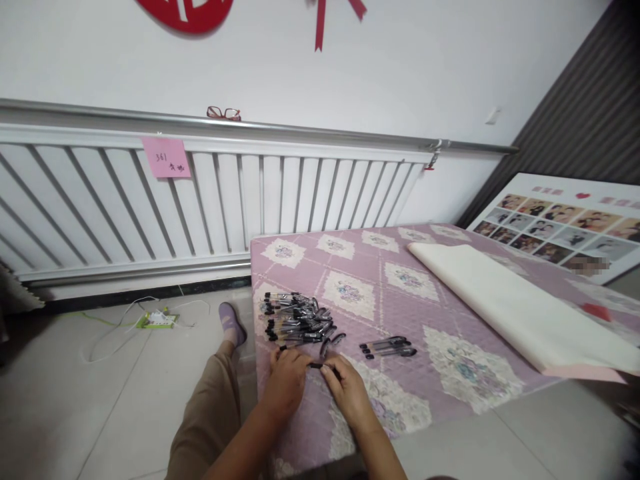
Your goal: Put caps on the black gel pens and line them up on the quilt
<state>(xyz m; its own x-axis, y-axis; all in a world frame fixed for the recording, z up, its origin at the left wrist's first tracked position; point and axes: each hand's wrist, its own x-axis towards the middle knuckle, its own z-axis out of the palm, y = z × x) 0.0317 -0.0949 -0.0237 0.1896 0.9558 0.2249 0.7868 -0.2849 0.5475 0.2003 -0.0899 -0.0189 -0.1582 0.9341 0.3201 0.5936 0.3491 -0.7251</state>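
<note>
Both my hands rest on a pink quilted mattress [450, 313] near its front left corner. My left hand [286, 383] and my right hand [347, 390] are closed in a pinch on the two ends of one black pen [317, 365] between them. Just beyond my fingers lies a heap of several black-capped clear pens [296, 320]. To the right of the heap, a small group of pens [387, 347] lies side by side, apart from the rest.
A roll of cream paper [510, 307] lies across the mattress on the right. A white radiator [200, 200] runs along the wall, with a pink note [165, 157] and red glasses [223, 113] on top. A photo board [560, 223] leans at right. My leg and a purple slipper [231, 321] are on the tile floor, near loose cables [150, 320].
</note>
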